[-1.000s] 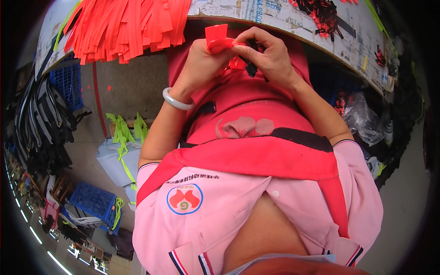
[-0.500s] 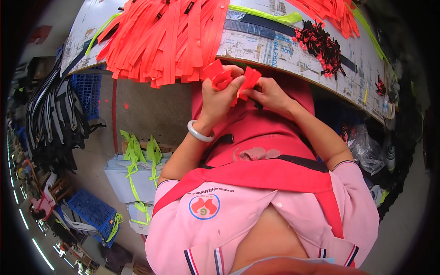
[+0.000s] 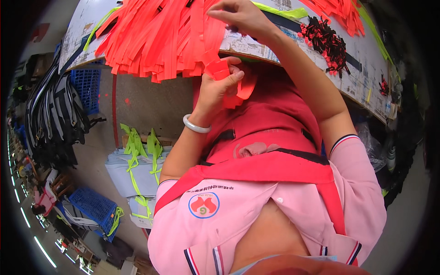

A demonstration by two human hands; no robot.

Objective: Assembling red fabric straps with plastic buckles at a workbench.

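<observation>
- Workshop floor [image 3: 91,158] is showing at left; dark straps [image 3: 50,119] are bunching beside a blue crate [image 3: 85,91].
- Big pile of orange-red strips [image 3: 151,46] is covering the table [image 3: 357,50] and overhanging its front edge.
- Left hand [image 3: 219,87] is gripping folded orange-red pieces [image 3: 217,69] just off that edge.
- Right hand [image 3: 243,18] is hovering by the pile's right side, fingers loosely bent; underside hidden, cannot tell if gripping.
- Small black-and-red pieces [image 3: 326,46] are lying farther right.
- Step in hand is seemingly getting at the pile; picking there would be calling for a thumb-and-finger pinch, left grip staying firm.
</observation>
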